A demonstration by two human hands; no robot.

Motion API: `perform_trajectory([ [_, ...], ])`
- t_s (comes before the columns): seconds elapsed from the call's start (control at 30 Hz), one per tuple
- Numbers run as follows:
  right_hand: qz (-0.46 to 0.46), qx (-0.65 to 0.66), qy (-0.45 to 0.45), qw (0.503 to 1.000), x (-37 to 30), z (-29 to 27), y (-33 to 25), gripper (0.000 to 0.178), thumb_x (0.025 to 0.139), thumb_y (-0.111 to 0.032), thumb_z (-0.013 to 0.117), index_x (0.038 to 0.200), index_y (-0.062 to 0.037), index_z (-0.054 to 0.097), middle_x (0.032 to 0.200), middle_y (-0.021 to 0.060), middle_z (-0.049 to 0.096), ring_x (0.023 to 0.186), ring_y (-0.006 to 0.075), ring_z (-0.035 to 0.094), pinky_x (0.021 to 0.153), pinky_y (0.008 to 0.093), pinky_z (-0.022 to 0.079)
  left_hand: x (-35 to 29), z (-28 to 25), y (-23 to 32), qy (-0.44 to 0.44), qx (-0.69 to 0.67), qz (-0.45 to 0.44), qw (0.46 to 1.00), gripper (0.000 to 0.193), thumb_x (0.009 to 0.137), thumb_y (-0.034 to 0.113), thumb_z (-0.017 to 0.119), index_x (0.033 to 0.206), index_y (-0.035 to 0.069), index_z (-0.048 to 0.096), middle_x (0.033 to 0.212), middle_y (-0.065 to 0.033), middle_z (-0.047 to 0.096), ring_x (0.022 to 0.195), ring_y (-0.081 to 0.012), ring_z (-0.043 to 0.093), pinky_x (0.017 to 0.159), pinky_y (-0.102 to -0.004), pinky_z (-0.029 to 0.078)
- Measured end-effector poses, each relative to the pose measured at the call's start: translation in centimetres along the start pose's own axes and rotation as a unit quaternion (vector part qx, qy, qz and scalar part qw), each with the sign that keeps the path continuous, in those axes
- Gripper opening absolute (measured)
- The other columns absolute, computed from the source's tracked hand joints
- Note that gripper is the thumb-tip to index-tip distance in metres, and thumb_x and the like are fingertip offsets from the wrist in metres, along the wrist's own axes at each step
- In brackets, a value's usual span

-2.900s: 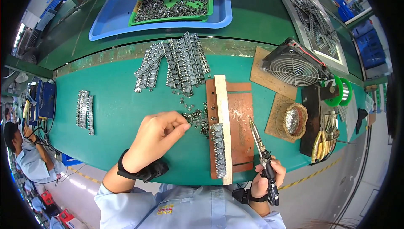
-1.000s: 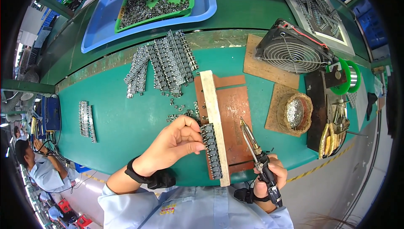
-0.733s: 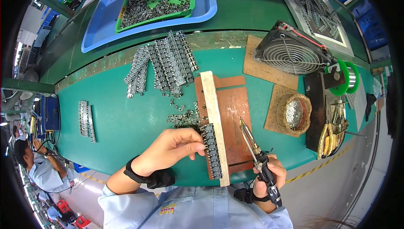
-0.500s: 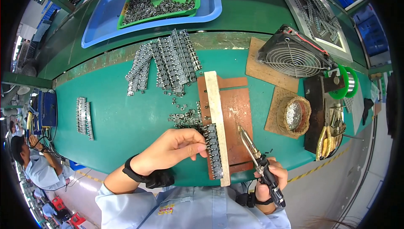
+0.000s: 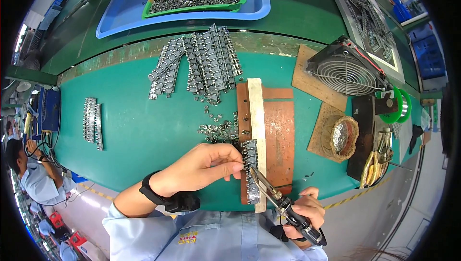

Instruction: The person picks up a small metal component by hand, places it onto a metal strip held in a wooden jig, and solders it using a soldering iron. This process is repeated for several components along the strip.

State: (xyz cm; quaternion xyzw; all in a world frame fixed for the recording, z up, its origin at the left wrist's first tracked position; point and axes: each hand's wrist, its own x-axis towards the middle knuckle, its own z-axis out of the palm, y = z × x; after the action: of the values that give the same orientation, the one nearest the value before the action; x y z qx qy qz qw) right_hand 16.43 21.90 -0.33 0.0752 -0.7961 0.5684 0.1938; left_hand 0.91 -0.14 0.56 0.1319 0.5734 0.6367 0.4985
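A strip of small circuit boards (image 5: pixel 251 190) stands along a pale wooden bar (image 5: pixel 257 102) on a reddish-brown board (image 5: pixel 280 126). At the strip's left edge, my left hand (image 5: pixel 209 167) is closed, thumb and forefinger pinched together; whatever lies between them is hidden. My right hand (image 5: pixel 307 215) grips a soldering iron (image 5: pixel 287 208) with a black handle. Its tip meets the strip beside my left fingertips, and whether it touches I cannot tell. Loose small metal parts (image 5: pixel 218 130) lie left of the board, with several more board strips (image 5: pixel 206 64) piled beyond.
Two short strips (image 5: pixel 92 124) lie at the left. On the right are a fan with a wire guard (image 5: pixel 348 71), a round cup with silvery contents (image 5: pixel 345 138), a green solder wire spool (image 5: pixel 398 106) and an iron stand (image 5: pixel 362 141). A blue tray (image 5: pixel 113 23) holds a green tray (image 5: pixel 192 9) of metal parts.
My right hand has brought the soldering iron's tip left, from over the brown board to the strip. My left hand stays pinched at the strip's edge. The whole view has shifted slightly.
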Motion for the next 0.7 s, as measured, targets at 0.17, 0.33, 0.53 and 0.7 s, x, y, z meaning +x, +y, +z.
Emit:
perform_trajectory([
  [0.17,0.009,-0.004,-0.006,1.0,0.02,0.02,0.0,0.037,0.059,-0.025,0.075,0.086,-0.0058,0.06,0.057,0.0012,0.058,0.048,0.0136,0.053,0.069,0.0335,0.039,-0.01,0.03,-0.03,-0.002,-0.002,0.003,1.0,0.015,0.088,0.014,0.05,0.09,-0.001,0.053,0.081,-0.0032,0.058,0.074,-0.0078,0.053,0.064,-0.0227,0.044],
  [0.33,0.016,-0.009,-0.017,1.0,0.12,-0.02,-0.07,0.036,0.06,-0.025,0.075,0.086,-0.0058,0.06,0.056,0.0011,0.058,0.048,0.0136,0.053,0.069,0.0332,0.039,0.03,0.09,0.08,0.0,-0.004,0.007,1.0,0.015,0.088,0.014,0.05,0.09,-0.001,0.054,0.08,-0.0032,0.058,0.074,-0.0077,0.053,0.064,-0.0225,0.044],
  [0.53,0.018,-0.009,-0.02,1.0,0.29,0.12,-0.06,0.036,0.06,-0.025,0.075,0.087,-0.0058,0.06,0.056,0.0013,0.058,0.048,0.0137,0.054,0.069,0.0327,0.04,0.06,0.02,0.03,0.001,0.006,0.009,1.0,0.016,0.088,0.014,0.05,0.09,-0.001,0.054,0.08,-0.0032,0.058,0.072,-0.0076,0.052,0.064,-0.0223,0.044],
  [0.7,0.009,-0.014,-0.026,1.0,0.3,0.08,-0.04,0.036,0.061,-0.025,0.074,0.088,-0.0051,0.06,0.057,0.0019,0.058,0.048,0.0139,0.053,0.068,0.0324,0.04,0.07,-0.04,-0.03,0.0,0.006,0.011,1.0,0.016,0.088,0.014,0.051,0.09,-0.001,0.054,0.079,-0.003,0.058,0.071,-0.0075,0.051,0.063,-0.0223,0.043],
])
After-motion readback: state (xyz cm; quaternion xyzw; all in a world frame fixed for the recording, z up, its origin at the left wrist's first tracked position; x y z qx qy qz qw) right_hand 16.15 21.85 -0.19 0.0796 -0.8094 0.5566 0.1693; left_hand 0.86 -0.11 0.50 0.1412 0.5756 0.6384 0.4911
